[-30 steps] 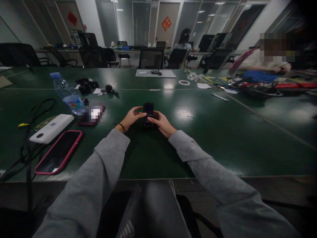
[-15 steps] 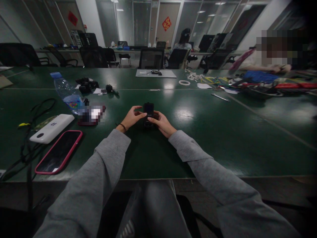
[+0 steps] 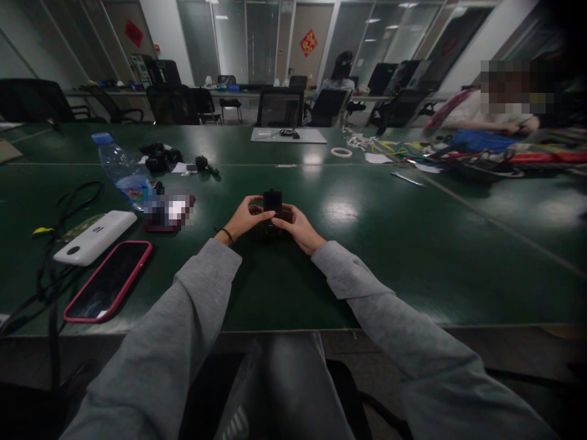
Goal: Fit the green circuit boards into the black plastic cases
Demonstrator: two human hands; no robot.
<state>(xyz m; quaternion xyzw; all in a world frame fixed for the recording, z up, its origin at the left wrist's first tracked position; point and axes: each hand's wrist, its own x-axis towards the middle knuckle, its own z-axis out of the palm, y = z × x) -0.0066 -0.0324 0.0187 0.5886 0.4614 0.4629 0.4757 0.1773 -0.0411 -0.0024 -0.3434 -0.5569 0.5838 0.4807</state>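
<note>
Near edge, left: pink-rimmed phone [image 3: 109, 281] on the green table [image 3: 275, 293], close by the left sleeve [image 3: 183, 299]; an elbow swung wide might nudge it. Centre: left hand [image 3: 243, 219] and right hand [image 3: 302, 229], each part-curled, thumbs meeting on the front of a small black device [image 3: 272, 200] held between them. Uneven thumb pressure could twist or tip it; finger contact behind can't be told. Farther left: bottle [image 3: 131, 180], liable to topple if bumped.
</note>
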